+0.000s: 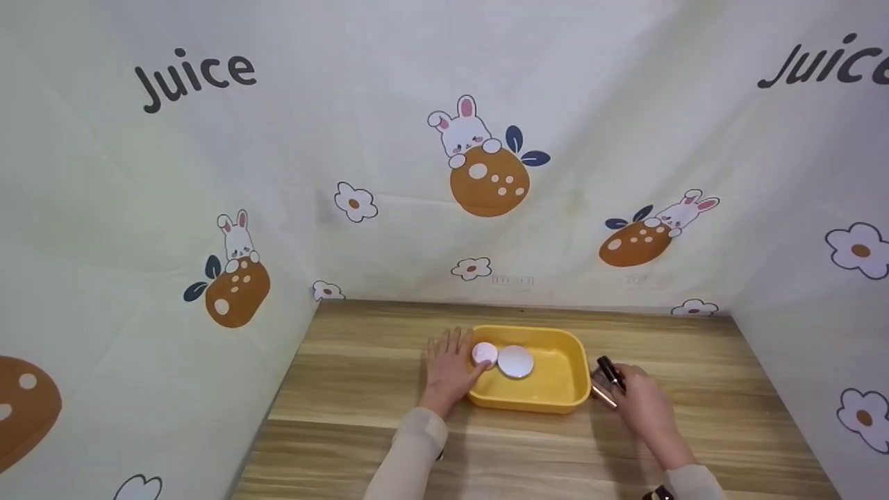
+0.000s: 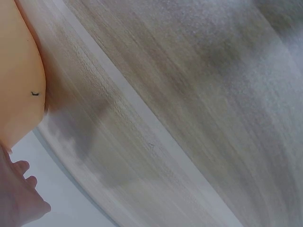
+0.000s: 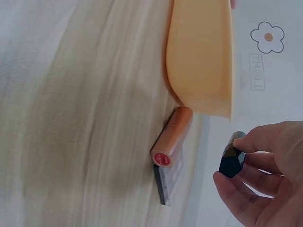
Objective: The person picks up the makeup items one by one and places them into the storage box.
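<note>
My left hand [image 1: 450, 368] rests at the left side of a yellow tray [image 1: 531, 403], fingers fairly straight outside, thumb over the rim. Its thumb lies close to a small pale pink round case [image 1: 485, 353]; whether they touch I cannot tell. Beside that case, inside the tray, is a larger white round compact [image 1: 516, 362]. To the tray's right, my right hand [image 1: 646, 403] pinches a black faceted lipstick-like tube [image 3: 232, 161] above the table. Below it lie a rose-gold lipstick tube [image 3: 173, 137] with a red end label and a small clear-lidded palette [image 3: 176, 175].
The wood-grain table [image 1: 535, 458] extends around the tray. A pale printed cloth [image 1: 389, 153] with rabbits and flowers walls the back and both sides. The right part of the tray shows bare yellow bottom.
</note>
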`<state>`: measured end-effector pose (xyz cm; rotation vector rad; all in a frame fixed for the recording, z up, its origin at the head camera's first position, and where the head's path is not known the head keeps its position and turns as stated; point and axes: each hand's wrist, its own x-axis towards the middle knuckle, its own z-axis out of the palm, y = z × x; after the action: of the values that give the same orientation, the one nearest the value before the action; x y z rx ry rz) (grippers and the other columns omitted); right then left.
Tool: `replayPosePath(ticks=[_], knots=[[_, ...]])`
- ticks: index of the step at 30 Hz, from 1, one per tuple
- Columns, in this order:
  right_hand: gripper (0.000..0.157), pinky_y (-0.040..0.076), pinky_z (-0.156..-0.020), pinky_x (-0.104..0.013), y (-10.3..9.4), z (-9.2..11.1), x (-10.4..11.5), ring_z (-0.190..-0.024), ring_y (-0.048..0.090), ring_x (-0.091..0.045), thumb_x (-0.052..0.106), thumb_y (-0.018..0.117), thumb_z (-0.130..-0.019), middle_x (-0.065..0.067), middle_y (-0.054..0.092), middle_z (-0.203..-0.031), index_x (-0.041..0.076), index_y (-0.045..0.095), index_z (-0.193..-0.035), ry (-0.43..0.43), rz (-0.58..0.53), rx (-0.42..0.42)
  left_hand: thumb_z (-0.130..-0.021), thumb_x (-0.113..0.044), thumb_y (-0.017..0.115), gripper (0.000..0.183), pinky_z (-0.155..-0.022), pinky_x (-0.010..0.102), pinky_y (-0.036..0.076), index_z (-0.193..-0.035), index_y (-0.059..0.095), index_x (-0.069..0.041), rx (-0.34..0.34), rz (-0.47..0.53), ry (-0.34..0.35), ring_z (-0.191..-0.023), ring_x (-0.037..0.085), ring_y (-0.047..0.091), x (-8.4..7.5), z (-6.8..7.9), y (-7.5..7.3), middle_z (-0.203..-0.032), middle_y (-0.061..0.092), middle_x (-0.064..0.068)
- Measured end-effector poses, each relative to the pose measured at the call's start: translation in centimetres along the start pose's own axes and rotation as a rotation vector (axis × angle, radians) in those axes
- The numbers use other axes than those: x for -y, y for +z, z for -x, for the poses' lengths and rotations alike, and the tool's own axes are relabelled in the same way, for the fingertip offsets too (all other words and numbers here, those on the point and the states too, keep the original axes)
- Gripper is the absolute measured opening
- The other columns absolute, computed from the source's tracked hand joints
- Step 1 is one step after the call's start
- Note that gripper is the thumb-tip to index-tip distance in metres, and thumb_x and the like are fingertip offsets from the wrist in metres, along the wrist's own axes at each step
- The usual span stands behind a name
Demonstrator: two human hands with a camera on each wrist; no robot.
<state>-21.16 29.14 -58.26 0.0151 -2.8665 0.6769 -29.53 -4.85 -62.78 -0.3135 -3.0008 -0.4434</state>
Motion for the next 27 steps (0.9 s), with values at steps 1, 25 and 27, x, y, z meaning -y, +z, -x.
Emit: replayPosePath(ticks=[1, 25, 27], knots=[[0.036, 0.056, -0.078, -0.058, -0.1, -0.2, 0.1, -0.095, 0.069, -0.045, 0.004, 0.068, -0.086, -0.027, 0.069, -0.106, -0.007, 0.064, -0.12, -0.01, 0.001, -0.011, -0.094, -0.066, 0.047, 0.078, -0.122, 0.064, 0.016, -0.156, 0.034, -0.021, -0.004, 0.004, 0.001, -0.152, 0.036, 0.027, 0.0, 0.0, 0.0, -0.162, 0.034, 0.012], [0.036, 0.056, -0.083, -0.055, 0.5, -2.3, 3.5, -0.097, 0.069, -0.039, 0.008, 0.07, -0.087, -0.026, 0.07, -0.109, -0.007, 0.066, -0.119, -0.068, -0.002, -0.023, -0.093, -0.07, 0.044, 0.08, -0.121, 0.064, 0.017, -0.157, 0.033, -0.024, -0.022, -0.033, -0.005, -0.152, 0.035, 0.026, 0.1, 0.0, 0.3, -0.163, 0.031, 0.01], [0.037, 0.056, -0.083, -0.054, 0.7, -2.4, 3.9, -0.097, 0.069, -0.038, 0.007, 0.07, -0.087, -0.025, 0.07, -0.109, -0.007, 0.065, -0.12, -0.067, -0.007, -0.01, -0.093, -0.07, 0.044, 0.08, -0.121, 0.064, 0.017, -0.157, 0.032, -0.024, -0.021, -0.041, -0.006, -0.152, 0.035, 0.026, 0.1, 0.1, 0.2, -0.164, 0.031, 0.01]])
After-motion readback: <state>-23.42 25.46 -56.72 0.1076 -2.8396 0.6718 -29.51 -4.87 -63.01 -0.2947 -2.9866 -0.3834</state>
